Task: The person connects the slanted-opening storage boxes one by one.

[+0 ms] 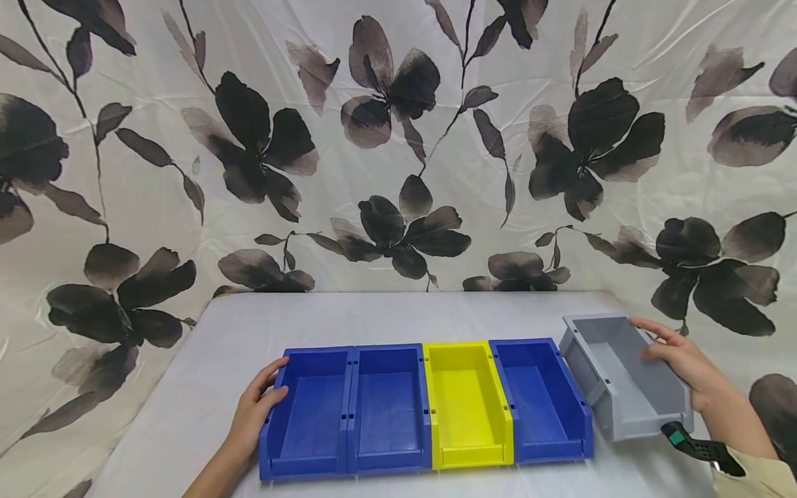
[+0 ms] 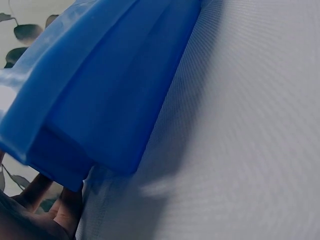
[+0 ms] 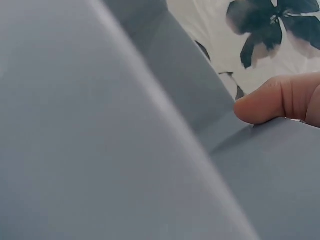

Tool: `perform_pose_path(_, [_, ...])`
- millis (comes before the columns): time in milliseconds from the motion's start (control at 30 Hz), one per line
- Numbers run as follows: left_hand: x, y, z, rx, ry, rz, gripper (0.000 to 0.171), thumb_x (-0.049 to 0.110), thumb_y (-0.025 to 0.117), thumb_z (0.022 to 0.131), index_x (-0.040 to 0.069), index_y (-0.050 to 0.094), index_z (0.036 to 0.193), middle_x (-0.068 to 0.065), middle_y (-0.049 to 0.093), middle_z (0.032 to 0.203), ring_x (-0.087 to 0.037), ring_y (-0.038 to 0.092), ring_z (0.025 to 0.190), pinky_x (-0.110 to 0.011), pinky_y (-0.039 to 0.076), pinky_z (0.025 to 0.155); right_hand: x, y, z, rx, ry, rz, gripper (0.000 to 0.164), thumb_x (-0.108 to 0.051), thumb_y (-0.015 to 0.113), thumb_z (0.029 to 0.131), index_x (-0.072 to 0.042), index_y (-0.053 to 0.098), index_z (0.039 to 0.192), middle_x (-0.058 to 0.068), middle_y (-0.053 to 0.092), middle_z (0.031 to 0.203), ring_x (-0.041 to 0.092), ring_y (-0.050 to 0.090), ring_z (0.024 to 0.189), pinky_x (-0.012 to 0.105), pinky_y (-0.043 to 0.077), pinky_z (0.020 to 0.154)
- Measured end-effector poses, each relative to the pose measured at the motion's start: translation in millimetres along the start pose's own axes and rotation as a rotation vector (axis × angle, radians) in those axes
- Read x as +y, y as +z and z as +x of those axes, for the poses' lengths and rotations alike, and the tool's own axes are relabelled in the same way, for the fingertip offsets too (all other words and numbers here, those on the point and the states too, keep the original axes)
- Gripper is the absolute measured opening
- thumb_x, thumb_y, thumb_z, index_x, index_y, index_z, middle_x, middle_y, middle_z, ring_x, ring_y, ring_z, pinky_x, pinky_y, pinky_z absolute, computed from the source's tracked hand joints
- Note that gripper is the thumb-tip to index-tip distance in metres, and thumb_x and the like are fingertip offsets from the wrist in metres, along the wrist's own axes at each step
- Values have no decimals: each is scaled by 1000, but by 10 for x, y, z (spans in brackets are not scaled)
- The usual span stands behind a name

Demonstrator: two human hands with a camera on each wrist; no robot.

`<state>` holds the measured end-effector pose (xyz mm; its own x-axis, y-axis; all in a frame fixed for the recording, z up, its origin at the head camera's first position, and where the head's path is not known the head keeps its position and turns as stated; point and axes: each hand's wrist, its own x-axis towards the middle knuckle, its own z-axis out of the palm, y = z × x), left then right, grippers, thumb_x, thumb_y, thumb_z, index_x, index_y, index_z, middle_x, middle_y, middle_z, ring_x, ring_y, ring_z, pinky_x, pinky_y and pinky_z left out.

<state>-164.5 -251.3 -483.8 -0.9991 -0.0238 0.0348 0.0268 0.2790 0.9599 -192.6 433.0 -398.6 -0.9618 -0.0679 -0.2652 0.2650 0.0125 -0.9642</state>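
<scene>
In the head view a row of open plastic bins stands on the white table: a leftmost blue bin (image 1: 313, 415), a second blue bin (image 1: 389, 408), a yellow bin (image 1: 468, 394) and a third blue bin (image 1: 535, 394). My left hand (image 1: 254, 408) grips the leftmost bin by its outer left side, fingers at the rim. At the row's right end my right hand (image 1: 688, 363) holds a grey bin (image 1: 629, 373) by its right wall, thumb over the edge. That bin sits tilted and turned against the row, its left side close to the third blue bin.
The white-covered table (image 1: 398, 315) extends behind and left of the row. A floral-print cloth (image 1: 386, 166) hangs behind it. A dark watch (image 1: 700, 446) is on the right wrist.
</scene>
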Motion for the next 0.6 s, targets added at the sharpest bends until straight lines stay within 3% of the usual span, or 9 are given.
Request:
perform_pose_path(267, [27,-66,-44,22,1,17,48,19,51,101,17,40,148,-13,41,144,-21,38,125,-28,37,91,-82,113,128,23,0,-69,53,0,56,90,-46,64,115,-9,55,103,19,58,89,44,52,72])
perform_pose_path(500, [26,-40,-21,13,11,17,48,18,49,102,17,39,148,-12,38,148,-21,34,128,-45,32,98,-81,64,105,26,-3,-112,54,-1,54,92,-48,63,116,-8,50,105,20,57,89,45,51,71])
perform_pose_path(600, [16,-31,-18,11,15,17,48,18,49,102,16,39,149,-11,38,148,-21,33,128,-47,31,98,-57,54,96,32,1,-127,54,-2,55,92,-48,62,118,-7,49,107,20,56,92,45,51,73])
